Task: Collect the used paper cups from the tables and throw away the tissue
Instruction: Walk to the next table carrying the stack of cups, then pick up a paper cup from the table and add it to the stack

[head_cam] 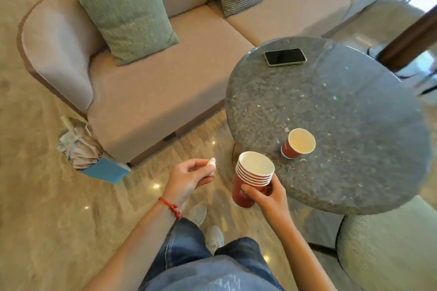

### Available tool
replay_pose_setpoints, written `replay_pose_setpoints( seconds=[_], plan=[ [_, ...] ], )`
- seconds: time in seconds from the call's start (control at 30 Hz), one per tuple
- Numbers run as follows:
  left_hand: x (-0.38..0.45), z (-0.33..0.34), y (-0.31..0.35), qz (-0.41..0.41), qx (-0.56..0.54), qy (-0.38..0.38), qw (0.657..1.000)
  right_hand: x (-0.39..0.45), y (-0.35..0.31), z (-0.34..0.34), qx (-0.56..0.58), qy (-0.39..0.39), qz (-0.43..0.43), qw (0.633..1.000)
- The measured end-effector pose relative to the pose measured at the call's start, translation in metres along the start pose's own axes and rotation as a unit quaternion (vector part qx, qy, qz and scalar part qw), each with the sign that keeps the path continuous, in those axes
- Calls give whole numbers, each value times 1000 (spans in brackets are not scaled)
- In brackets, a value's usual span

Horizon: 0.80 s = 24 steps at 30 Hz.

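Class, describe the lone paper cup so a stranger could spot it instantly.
Find the round grey stone table beside the sofa. Near its front edge stands a single red paper cup, empty and pale inside. Unlike the stack of cups, no hand holds it.

Bright daylight from upper right; soft, wide-angle edges, floor (71,208) glints.

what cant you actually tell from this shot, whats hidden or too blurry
- Head view: print on the stack of cups is blurred and partly covered by the right hand.
- Tissue: mostly hidden in the left hand fingers.
- Single cup on the round table: leftover liquid unclear.
- Phone: screen dark.
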<state>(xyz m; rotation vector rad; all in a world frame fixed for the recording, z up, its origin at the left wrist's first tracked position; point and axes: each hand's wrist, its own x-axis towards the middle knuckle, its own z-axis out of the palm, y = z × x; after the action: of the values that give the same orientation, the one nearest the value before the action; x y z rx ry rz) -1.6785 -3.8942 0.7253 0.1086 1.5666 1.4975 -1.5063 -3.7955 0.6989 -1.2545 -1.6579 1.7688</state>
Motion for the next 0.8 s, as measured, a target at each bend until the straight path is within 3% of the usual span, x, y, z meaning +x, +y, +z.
replay_pose_setpoints(
  seconds=[0.17, 0.33, 0.57, 0.8],
  plan=[
    [42, 19, 23, -21, 57, -113, 992, -3, -3, -4, 34, 133, 13, 990],
    [73, 37, 40, -27, 103, -189, 976, -3, -5, 1, 68, 217, 20, 974],
    [94, 80, 43, -55, 129, -231, 963, 8, -15, -24, 101, 289, -5, 952],
    [113, 130, 43, -53, 132, -238, 961, 49, -29, -75, 118, 296, -44, 947]
  ],
)
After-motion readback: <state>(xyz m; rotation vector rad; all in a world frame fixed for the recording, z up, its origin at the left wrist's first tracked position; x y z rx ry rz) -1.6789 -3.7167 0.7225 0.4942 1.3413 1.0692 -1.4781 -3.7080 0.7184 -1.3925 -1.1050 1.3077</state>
